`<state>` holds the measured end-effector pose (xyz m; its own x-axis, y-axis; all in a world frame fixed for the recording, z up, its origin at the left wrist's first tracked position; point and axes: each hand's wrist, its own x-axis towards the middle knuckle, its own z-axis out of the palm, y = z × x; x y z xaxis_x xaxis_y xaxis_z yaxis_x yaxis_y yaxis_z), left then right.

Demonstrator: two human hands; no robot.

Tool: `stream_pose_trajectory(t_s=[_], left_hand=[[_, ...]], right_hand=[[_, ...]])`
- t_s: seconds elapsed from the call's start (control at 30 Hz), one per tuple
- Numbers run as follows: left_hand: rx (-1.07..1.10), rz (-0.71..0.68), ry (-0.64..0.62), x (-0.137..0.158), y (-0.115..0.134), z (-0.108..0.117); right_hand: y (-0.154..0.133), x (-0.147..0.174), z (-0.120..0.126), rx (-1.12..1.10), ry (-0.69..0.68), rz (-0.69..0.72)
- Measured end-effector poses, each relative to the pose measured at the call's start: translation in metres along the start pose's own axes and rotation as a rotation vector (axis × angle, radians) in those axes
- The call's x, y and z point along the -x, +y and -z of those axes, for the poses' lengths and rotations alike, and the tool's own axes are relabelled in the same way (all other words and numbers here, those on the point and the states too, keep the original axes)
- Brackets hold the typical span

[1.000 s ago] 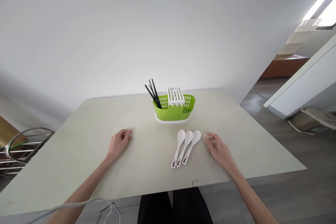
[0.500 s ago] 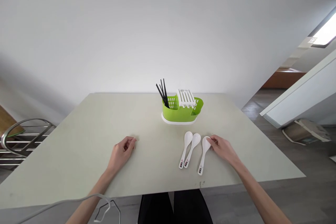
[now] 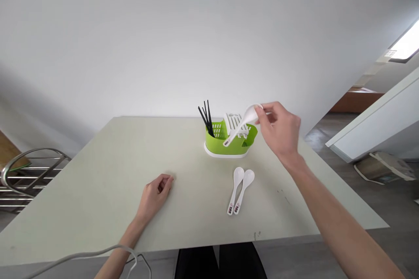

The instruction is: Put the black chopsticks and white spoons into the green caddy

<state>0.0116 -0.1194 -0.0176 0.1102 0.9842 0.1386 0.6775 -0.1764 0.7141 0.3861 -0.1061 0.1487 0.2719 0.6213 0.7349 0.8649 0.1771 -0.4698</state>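
My right hand point(image 3: 280, 128) pinches a white spoon point(image 3: 244, 123) by its bowl, up in the air. Its handle slants down to the left, in front of a green utensil basket point(image 3: 222, 146) with a white slotted top point(image 3: 233, 121) and a white base. Black chopsticks point(image 3: 207, 120) stand in the basket's left compartment. Two more white spoons, a left one point(image 3: 236, 185) and a right one point(image 3: 245, 185), lie side by side on the table below the basket. Resting on the table at the left, my left hand point(image 3: 157, 194) has its fingers curled with nothing visible in them.
The pale table point(image 3: 108, 183) reaches back to a white wall point(image 3: 163, 43). A grey cable point(image 3: 81, 253) crosses the table's front left edge. Beyond the left edge stands a metal rack point(image 3: 32, 174). On the floor at the right is a bin-like container point(image 3: 382, 168).
My right hand has lifted the rightmost spoon off the table and carried it up to the front of the basket. My left hand stays put; the view has shifted slightly.
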Motion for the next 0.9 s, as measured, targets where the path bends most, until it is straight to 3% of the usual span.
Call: stream_pose_trajectory(t_s=[0.1, 0.23, 0.33, 0.57, 0.77, 0.9], left_hand=[[0.0, -0.002, 0.001, 0.0, -0.002, -0.001], [0.002, 0.008, -0.009, 0.001, -0.004, -0.001], [0.004, 0.012, -0.005, 0.001, -0.003, -0.001], [0.004, 0.015, -0.003, 0.0, -0.004, -0.001], [0.003, 0.026, -0.012, -0.001, -0.006, -0.002], [0.011, 0.027, -0.013, -0.001, -0.009, -0.003]], right_hand=[[-0.013, -0.015, -0.038, 0.069, 0.04, 0.128], [-0.02, -0.006, -0.081, 0.186, -0.118, 0.302], [-0.023, 0.008, -0.1, 0.256, -0.228, 0.406], [-0.025, 0.018, -0.121, 0.366, -0.45, 0.476], [-0.032, 0.017, -0.136, 0.361, -0.513, 0.453], [-0.037, 0.016, -0.124, 0.335, -0.527, 0.434]])
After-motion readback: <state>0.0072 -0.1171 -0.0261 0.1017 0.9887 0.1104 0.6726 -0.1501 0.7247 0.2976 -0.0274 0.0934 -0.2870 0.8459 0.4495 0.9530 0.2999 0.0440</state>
